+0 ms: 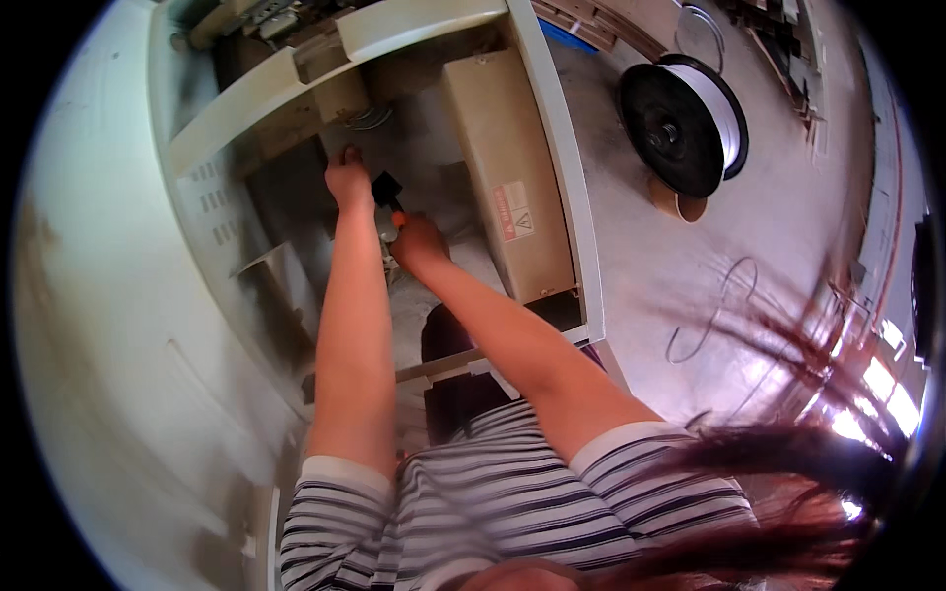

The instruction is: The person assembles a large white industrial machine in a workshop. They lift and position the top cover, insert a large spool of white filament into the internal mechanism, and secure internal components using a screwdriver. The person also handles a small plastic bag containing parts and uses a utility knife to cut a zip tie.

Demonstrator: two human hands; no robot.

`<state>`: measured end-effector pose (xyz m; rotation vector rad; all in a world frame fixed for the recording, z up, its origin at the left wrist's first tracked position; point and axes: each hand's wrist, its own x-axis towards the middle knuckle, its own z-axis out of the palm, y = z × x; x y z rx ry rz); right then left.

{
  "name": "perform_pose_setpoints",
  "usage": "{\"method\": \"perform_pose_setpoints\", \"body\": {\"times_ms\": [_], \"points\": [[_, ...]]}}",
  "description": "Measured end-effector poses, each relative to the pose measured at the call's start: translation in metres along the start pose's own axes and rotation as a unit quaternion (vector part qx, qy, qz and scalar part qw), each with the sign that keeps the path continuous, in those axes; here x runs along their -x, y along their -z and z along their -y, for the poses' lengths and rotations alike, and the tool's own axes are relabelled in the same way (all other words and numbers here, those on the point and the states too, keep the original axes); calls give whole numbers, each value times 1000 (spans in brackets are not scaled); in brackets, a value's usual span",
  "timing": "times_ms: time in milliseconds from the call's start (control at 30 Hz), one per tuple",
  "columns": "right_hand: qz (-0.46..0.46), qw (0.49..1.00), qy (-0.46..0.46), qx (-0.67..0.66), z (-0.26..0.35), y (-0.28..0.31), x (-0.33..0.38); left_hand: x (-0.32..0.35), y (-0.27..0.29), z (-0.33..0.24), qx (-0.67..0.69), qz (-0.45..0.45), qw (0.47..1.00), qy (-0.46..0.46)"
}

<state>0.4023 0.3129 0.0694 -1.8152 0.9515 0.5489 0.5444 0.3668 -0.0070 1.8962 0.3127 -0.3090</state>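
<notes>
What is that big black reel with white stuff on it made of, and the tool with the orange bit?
The reel looks like matte black plastic, wound with smooth white strap, maybe plastic too. The tool in the right hand looks black with an orange part, probably plastic; it is too small to tell more.

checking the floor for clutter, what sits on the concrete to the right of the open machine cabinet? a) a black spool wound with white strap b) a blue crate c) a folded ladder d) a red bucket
a, a large black spool wound with white strap stands on the concrete floor right of the cream cabinet, while both hands work inside it.
</notes>
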Motion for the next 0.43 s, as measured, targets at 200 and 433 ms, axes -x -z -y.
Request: {"method": "perform_pose_setpoints", "body": {"times_ms": [200, 433], "points": [[12, 978, 205, -18, 40, 97, 110, 121, 89, -152, 291, -40, 952, 87], [252, 891, 376, -33, 79, 223, 200, 269, 119, -258, 491, 242, 829, 116]]}}
